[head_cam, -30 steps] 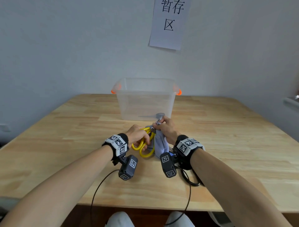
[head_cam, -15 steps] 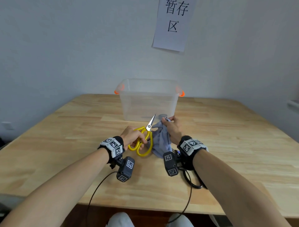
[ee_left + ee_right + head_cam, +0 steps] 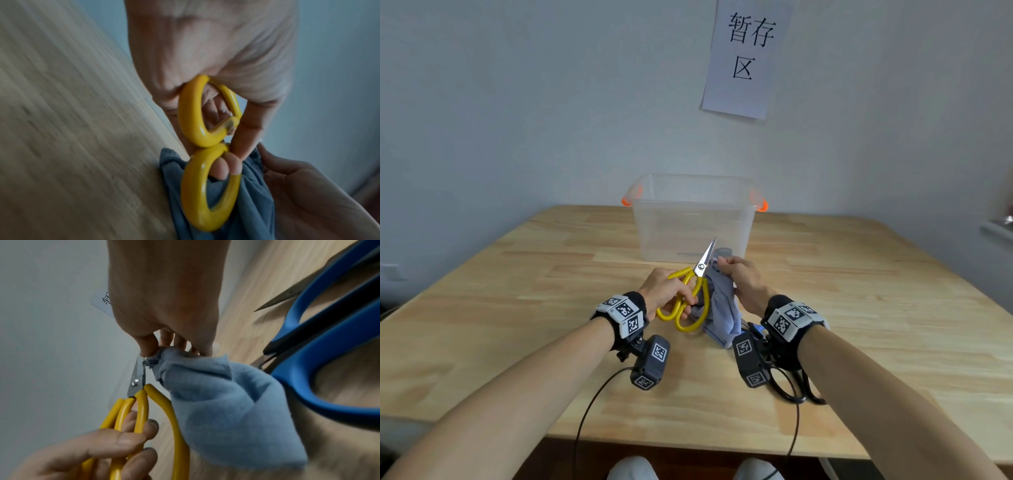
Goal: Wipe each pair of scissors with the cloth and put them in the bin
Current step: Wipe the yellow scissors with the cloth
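My left hand (image 3: 664, 291) grips the yellow-handled scissors (image 3: 690, 294) by their loops (image 3: 205, 146), blades closed and pointing up toward the clear plastic bin (image 3: 693, 219). My right hand (image 3: 739, 279) pinches a bunched blue cloth (image 3: 719, 308) just right of the bare blades (image 3: 137, 374); the cloth (image 3: 222, 410) hangs down beside the handles. A dark object lies on the bin's floor, seen through its wall. Blue-handled scissors (image 3: 329, 353) lie on the table under my right wrist.
The bin with orange latches stands at the back centre of the wooden table (image 3: 517, 308). A paper sign (image 3: 746, 58) hangs on the wall above it. A ledge (image 3: 996, 229) juts in at the far right. Cables trail from both wrist cameras.
The cloth has slid off the blades, which now show bare. My right hand has drawn the bunched cloth to the right of the blades, and the scissors have tilted up.
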{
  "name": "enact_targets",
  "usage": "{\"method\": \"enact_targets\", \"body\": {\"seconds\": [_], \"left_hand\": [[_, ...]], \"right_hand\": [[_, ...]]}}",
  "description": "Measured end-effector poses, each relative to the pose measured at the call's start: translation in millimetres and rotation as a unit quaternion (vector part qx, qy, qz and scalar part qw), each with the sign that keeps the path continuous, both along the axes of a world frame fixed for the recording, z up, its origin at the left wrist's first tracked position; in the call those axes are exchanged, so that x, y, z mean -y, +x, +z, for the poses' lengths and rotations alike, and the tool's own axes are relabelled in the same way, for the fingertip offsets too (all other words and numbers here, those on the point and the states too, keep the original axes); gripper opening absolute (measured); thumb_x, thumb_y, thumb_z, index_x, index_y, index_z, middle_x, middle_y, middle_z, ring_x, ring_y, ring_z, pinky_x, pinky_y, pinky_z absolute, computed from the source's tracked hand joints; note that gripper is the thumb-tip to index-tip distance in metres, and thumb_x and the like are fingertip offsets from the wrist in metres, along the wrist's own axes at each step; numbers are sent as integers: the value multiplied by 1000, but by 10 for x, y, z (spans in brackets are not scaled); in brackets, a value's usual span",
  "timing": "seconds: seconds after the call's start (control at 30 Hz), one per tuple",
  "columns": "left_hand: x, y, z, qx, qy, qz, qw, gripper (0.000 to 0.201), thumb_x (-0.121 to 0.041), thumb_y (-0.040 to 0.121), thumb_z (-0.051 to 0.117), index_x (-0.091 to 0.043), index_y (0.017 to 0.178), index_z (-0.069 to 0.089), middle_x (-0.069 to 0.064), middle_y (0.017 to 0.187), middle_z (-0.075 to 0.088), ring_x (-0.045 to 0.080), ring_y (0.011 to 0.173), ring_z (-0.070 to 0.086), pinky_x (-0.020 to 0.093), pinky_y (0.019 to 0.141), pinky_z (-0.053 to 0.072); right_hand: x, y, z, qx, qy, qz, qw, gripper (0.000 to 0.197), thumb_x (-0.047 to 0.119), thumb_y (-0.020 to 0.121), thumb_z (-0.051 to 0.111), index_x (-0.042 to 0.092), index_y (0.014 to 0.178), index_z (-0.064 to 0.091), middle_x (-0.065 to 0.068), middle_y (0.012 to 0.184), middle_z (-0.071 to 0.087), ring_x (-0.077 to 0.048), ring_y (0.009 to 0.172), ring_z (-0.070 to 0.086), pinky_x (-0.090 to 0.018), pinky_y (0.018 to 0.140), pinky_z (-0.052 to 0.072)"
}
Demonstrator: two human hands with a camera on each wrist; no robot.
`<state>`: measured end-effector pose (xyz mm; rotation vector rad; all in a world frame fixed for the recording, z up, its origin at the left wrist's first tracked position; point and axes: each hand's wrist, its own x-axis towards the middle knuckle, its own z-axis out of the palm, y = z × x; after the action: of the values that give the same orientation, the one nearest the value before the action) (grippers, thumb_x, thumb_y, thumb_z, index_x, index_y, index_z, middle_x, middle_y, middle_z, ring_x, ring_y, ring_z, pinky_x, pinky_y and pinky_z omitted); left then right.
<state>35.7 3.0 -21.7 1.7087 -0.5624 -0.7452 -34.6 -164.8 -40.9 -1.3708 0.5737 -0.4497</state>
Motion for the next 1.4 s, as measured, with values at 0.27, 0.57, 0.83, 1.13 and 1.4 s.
{"method": "enact_targets", "body": {"seconds": [0.27, 0.57, 0.83, 1.13, 1.4], "left_hand": [[32, -61, 12, 24, 13, 18, 999, 18, 16, 73, 64, -1, 72, 60, 19, 61, 62, 30, 49, 61, 33, 49, 55], [40, -41, 13, 43, 31, 5, 999, 15, 13, 73, 66, -1, 74, 62, 21, 64, 64, 31, 53, 63, 33, 52, 55], [61, -61, -39, 58, 20, 5, 998, 21, 14, 70, 66, -5, 66, 58, 20, 63, 61, 32, 52, 62, 31, 51, 53], [72, -40, -59, 38, 19, -9, 999, 14, 14, 74, 65, 0, 76, 63, 21, 64, 64, 32, 54, 62, 36, 55, 55], [97, -91, -52, 34, 9, 1, 999, 16, 13, 73, 66, -2, 74, 61, 16, 58, 62, 30, 51, 60, 33, 53, 55]], "right_hand": [[-61, -28, 52, 27, -9, 3, 1000, 17, 20, 97, 60, 13, 88, 73, -3, 86, 72, -15, 84, 65, -25, 72, 49], [-76, -3, 23, 53, 14, -20, 998, 21, -2, 90, 65, 12, 80, 55, -3, 73, 61, -12, 70, 61, -19, 58, 49], [-91, 122, -48, 12, -66, -35, 997, 9, 4, 88, 69, 6, 81, 64, -8, 76, 65, -20, 77, 63, -30, 75, 54], [-101, 77, -109, -40, -74, 59, 995, 29, 31, 91, 67, 3, 84, 65, -16, 82, 61, -26, 78, 57, -38, 74, 48], [-138, 126, -170, -9, -72, -15, 997, 36, 33, 92, 68, 6, 69, 65, -14, 69, 62, -24, 66, 58, -34, 65, 49]]}}
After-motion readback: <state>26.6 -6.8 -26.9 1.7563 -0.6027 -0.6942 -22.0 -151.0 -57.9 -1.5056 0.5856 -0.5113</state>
